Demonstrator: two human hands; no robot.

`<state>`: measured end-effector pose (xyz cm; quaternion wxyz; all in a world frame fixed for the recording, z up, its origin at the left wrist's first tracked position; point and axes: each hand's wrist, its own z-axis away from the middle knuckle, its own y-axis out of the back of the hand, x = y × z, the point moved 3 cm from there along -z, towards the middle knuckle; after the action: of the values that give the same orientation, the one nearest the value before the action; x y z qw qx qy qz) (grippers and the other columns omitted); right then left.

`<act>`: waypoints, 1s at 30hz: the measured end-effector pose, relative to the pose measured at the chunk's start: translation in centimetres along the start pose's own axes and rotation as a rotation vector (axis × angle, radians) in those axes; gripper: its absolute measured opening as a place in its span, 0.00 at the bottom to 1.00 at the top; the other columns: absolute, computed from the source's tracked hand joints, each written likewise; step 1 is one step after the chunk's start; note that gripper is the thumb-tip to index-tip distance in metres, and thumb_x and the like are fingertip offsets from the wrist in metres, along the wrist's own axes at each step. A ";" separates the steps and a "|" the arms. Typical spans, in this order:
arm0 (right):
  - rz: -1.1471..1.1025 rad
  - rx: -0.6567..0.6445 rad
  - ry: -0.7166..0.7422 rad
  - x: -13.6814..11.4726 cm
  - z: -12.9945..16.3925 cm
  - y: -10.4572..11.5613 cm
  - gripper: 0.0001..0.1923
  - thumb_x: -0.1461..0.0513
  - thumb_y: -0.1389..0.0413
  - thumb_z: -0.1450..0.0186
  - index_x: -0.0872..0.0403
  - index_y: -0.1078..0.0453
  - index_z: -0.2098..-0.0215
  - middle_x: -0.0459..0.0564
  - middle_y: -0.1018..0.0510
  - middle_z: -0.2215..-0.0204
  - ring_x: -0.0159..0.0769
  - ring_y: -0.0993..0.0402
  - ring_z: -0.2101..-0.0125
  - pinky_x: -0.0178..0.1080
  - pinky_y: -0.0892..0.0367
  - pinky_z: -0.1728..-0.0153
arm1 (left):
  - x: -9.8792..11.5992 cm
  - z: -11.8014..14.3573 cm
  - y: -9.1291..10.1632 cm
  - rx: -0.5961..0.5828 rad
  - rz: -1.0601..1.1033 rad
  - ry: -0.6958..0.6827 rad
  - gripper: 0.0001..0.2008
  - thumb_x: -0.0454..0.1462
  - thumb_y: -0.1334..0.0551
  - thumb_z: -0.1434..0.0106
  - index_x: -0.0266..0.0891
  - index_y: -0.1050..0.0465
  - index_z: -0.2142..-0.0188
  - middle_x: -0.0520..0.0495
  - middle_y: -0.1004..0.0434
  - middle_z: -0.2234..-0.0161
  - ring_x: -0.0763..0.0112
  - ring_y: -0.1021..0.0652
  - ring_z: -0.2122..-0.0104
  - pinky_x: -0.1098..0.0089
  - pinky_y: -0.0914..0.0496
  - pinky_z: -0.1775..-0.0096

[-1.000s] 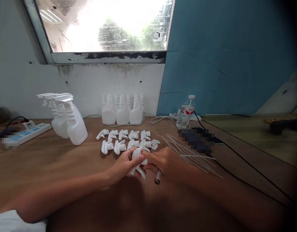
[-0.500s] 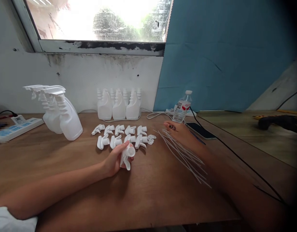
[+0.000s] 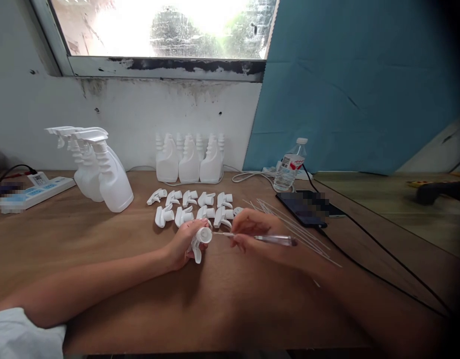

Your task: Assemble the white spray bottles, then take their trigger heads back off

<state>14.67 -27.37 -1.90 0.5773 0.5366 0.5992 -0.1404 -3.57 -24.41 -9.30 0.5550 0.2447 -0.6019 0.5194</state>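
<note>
Two hands — left hand (image 3: 183, 244) grips spray head (image 3: 200, 242) | right hand (image 3: 257, 237) pinches tube (image 3: 224, 234)

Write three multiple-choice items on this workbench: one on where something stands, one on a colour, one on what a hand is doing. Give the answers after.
1. Where does the water bottle stand?
A. by the blue panel
B. beside the power strip
C. among the loose trigger heads

2. What colour are the spray bottles?
A. blue
B. white
C. green

3. What is the left hand doing?
A. lying flat and empty
B. lifting a spray bottle
C. gripping a trigger head

Answers:
1 A, it stands at the panel's foot.
2 B, bottles and heads are all white.
3 C, its fingers wrap the head while the right hand brings a thin tube to it.
</note>
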 end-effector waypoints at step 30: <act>0.015 -0.039 0.203 2.6 -0.1 -3.1 0.11 0.58 0.49 0.31 0.56 0.36 0.69 0.48 0.27 0.71 0.28 0.30 0.72 0.33 0.32 0.71 | 0.0 -0.1 -0.2 -0.065 -0.027 0.056 0.15 0.47 0.40 0.41 0.38 0.39 0.73 0.55 0.38 0.87 0.81 0.42 0.90 0.80 0.55 0.89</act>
<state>12.74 -27.23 -5.42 0.5251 0.5412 0.6531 -0.0694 -3.39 -24.39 -9.23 0.5861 0.2200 -0.5995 0.4987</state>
